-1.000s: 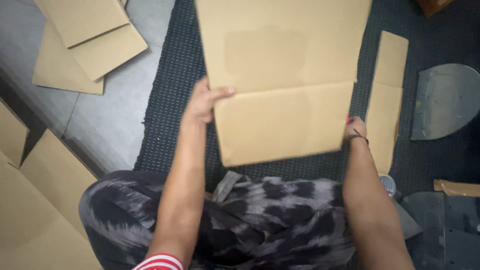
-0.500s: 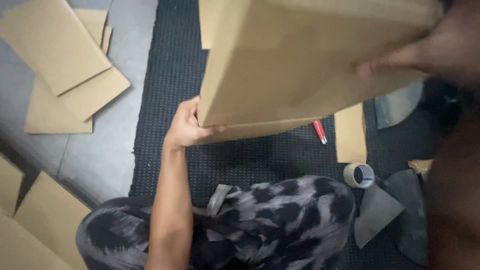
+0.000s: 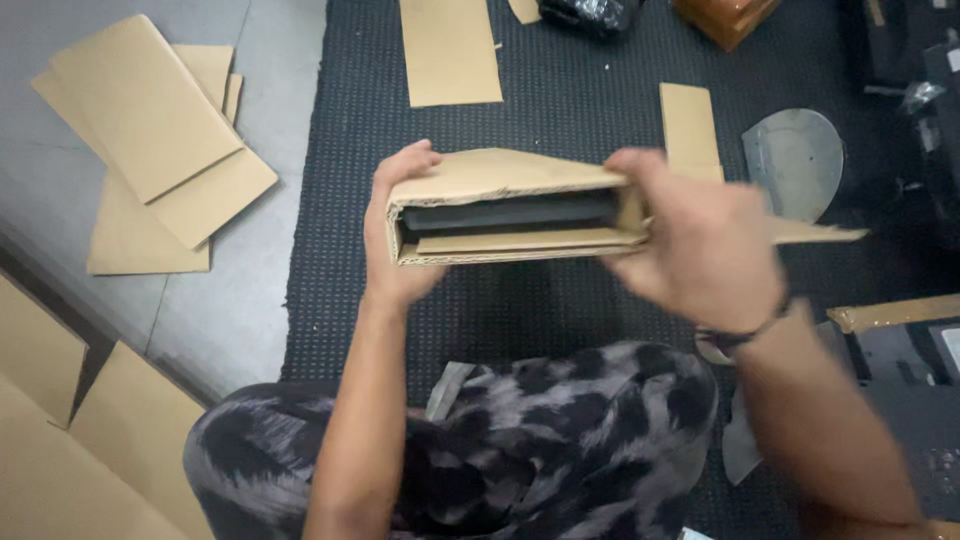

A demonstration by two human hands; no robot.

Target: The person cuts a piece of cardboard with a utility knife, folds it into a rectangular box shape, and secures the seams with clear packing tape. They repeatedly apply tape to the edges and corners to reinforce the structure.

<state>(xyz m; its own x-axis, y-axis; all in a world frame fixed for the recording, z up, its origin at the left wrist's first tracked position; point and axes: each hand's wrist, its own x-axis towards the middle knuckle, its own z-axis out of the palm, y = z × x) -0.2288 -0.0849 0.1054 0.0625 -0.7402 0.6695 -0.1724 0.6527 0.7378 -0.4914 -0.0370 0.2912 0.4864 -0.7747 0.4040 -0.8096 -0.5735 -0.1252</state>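
Both hands hold a folded cardboard wrap [image 3: 510,205] up above the black mat [image 3: 560,310], its open edge turned toward the camera; inside that edge a dark flat slab [image 3: 510,212] lies sandwiched between the cardboard layers, with a thinner cardboard strip under it. The left hand [image 3: 395,235] is closed round the wrap's left end, fingers curled over the top fold and the palm against the corner; the right hand [image 3: 700,240] is closed on the right end, fingers bent over the top, and it covers that end entirely, so how the cardboard finishes there cannot be told; a pointed flap [image 3: 815,234] sticks out past the right hand.

The right hand is blurred, and a dark band at its wrist is hard to make out; the slab's far side and its depth inside the wrap are hidden. Flat cardboard sheets [image 3: 150,130] lie stacked on the grey floor [image 3: 270,60] at the left, well apart from the hands; a cardboard strip [image 3: 690,125] and a grey half-round plate [image 3: 795,160] lie on the mat beyond the right hand; another sheet [image 3: 450,50] at the top is cut off by the frame.
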